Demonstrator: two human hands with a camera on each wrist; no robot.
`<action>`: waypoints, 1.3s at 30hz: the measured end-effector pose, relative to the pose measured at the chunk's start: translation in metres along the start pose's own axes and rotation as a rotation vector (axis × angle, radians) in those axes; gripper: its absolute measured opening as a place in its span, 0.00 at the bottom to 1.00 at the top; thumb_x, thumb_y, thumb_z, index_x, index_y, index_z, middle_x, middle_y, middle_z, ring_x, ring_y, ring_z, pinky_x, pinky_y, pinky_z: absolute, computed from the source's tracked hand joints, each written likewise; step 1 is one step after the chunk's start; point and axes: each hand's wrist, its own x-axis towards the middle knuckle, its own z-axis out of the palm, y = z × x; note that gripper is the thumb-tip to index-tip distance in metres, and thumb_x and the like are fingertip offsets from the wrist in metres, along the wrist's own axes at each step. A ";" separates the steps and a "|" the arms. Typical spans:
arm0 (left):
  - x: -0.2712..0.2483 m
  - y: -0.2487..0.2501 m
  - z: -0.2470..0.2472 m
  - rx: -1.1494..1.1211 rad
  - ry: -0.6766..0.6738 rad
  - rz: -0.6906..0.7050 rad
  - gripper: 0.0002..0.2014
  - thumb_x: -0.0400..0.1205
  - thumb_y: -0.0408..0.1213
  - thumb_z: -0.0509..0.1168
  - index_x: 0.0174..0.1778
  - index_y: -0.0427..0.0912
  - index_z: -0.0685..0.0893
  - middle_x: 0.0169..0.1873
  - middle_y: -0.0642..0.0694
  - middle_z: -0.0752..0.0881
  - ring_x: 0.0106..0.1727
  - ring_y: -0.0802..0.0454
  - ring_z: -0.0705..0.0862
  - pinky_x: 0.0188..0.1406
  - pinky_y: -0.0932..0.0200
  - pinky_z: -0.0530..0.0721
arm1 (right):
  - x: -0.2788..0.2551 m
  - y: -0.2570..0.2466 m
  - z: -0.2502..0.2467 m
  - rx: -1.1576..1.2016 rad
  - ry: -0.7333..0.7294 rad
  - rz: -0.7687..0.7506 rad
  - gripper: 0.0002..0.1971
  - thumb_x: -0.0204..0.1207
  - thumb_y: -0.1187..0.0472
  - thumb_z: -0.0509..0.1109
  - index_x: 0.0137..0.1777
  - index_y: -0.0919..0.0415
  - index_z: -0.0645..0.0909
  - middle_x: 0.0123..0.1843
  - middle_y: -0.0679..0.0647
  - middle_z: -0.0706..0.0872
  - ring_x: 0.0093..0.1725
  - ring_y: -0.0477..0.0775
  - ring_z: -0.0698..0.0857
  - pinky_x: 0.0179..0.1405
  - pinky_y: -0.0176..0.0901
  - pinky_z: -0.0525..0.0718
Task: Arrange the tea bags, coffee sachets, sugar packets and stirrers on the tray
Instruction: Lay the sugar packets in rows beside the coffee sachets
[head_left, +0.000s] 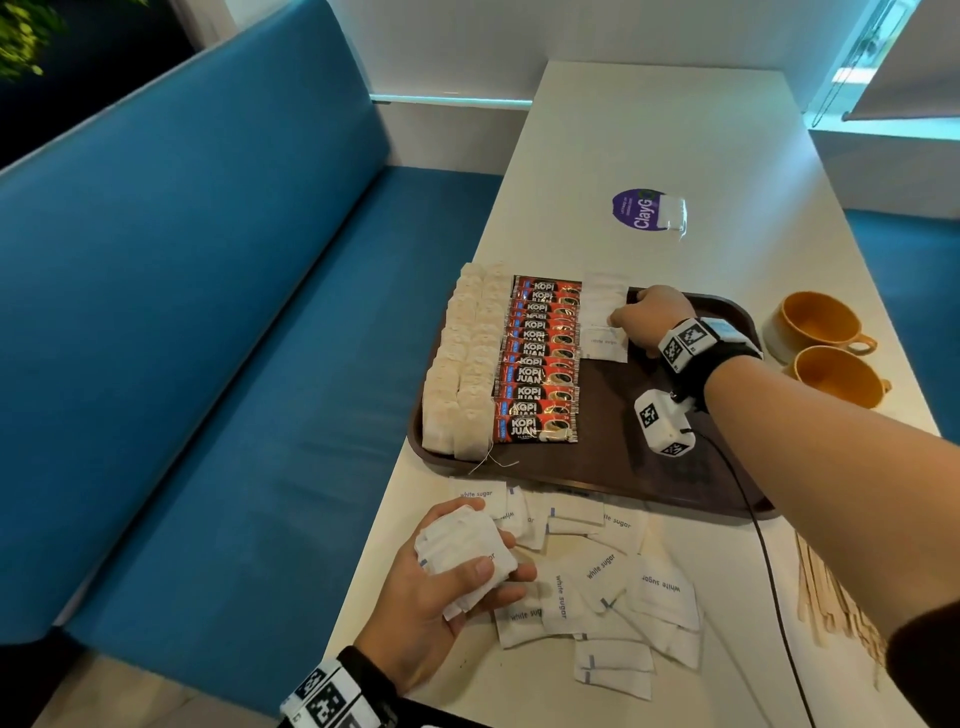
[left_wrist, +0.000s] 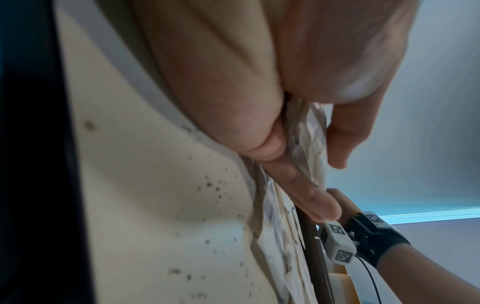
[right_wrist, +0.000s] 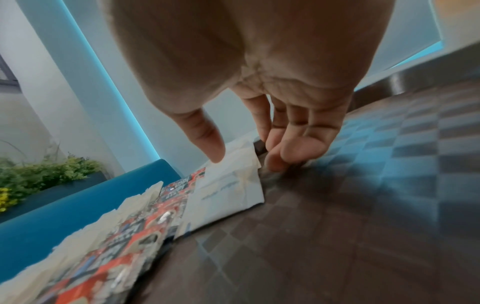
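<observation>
White tabletop (head_left: 649, 130) beside a blue bench (head_left: 208, 312) carries, in the head view, a brown tray (head_left: 597, 457) with tea bags (head_left: 457, 374) and Kopi Juan coffee sachets (head_left: 537, 364) in rows running away from the person, sachets' long axes crosswise; the right hand (head_left: 647, 319) touches sugar packets (head_left: 602, 322) at the far end, stirrers (head_left: 831, 597) lying lengthwise near right. Left wrist view: the left hand (left_wrist: 298, 133) grips a stack of sugar packets (left_wrist: 309, 144). Right wrist view: loosely extended fingers (right_wrist: 293, 148), thumb tip on the packets, pinching nothing.
</observation>
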 end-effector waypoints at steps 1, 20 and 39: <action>0.000 0.000 0.000 -0.001 -0.003 0.003 0.34 0.71 0.25 0.79 0.73 0.42 0.77 0.58 0.23 0.84 0.60 0.13 0.84 0.51 0.36 0.92 | -0.003 0.002 -0.003 0.023 0.009 0.012 0.22 0.77 0.58 0.74 0.66 0.71 0.83 0.49 0.60 0.87 0.52 0.65 0.90 0.56 0.60 0.91; -0.009 0.001 0.003 0.036 -0.056 0.021 0.31 0.71 0.23 0.74 0.71 0.44 0.79 0.60 0.23 0.87 0.54 0.23 0.89 0.50 0.38 0.93 | -0.262 0.042 0.042 0.404 -0.352 -0.283 0.06 0.78 0.59 0.78 0.54 0.49 0.88 0.47 0.50 0.91 0.41 0.58 0.91 0.43 0.50 0.91; -0.011 0.001 0.010 0.024 0.036 0.046 0.23 0.82 0.37 0.69 0.73 0.37 0.76 0.59 0.25 0.88 0.50 0.25 0.91 0.37 0.48 0.94 | -0.276 0.053 0.055 0.720 -0.052 -0.147 0.07 0.76 0.63 0.81 0.44 0.63 0.85 0.38 0.57 0.90 0.33 0.52 0.88 0.34 0.44 0.89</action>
